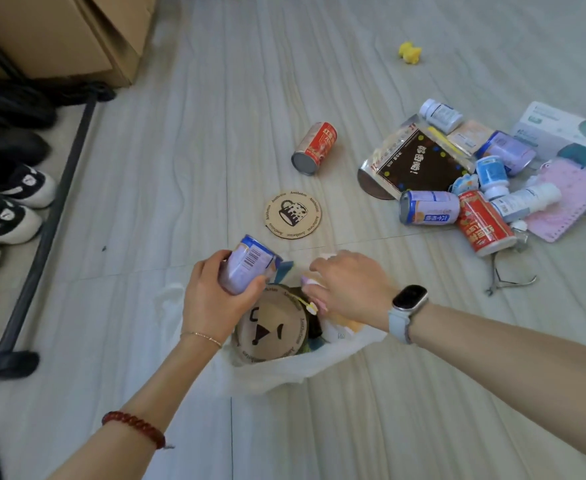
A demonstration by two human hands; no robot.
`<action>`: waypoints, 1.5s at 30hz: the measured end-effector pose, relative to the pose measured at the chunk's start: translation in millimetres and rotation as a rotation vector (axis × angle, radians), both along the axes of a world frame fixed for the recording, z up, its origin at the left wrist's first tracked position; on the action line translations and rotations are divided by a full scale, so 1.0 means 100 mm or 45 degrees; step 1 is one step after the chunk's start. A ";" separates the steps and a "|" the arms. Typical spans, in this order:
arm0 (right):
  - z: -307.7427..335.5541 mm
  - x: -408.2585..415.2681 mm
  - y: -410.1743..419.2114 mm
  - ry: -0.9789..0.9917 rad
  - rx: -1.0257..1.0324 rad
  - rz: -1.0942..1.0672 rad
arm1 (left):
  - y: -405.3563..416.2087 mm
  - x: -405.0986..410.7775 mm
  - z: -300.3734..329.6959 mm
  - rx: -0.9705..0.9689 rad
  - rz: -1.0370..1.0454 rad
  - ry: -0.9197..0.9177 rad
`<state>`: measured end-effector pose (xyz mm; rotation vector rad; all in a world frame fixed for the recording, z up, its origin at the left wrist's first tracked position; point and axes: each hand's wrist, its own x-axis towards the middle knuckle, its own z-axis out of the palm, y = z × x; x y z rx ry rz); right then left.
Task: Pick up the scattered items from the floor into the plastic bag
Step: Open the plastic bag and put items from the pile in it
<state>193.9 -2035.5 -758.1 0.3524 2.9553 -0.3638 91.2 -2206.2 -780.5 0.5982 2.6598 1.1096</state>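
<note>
A white plastic bag [284, 372] lies open on the floor, low in the middle of the view. My left hand [212, 299] grips a purple-and-blue can [246, 265] just over the bag's mouth. My right hand [350, 285] reaches into the bag from the right, its fingers curled around a small pale item [310, 284] that is mostly hidden. A round wooden coaster [267, 327] with a face print sits inside the bag. On the floor beyond lie a second coaster [292, 214] and a red can [314, 148].
A pile of cans, white bottles, a dark snack pouch [419, 164], a pink sheet [568, 199] and a white box [558, 128] lies at the right. Metal clippers [506, 275] and a yellow toy [410, 52] lie apart. A shoe rack [59, 188] and cardboard boxes [59, 32] stand at the left.
</note>
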 end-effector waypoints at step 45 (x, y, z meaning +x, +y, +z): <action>0.24 0.52 0.69 0.515 -0.058 -0.559 | 0.34 -0.04 0.27 0.182 0.204 0.218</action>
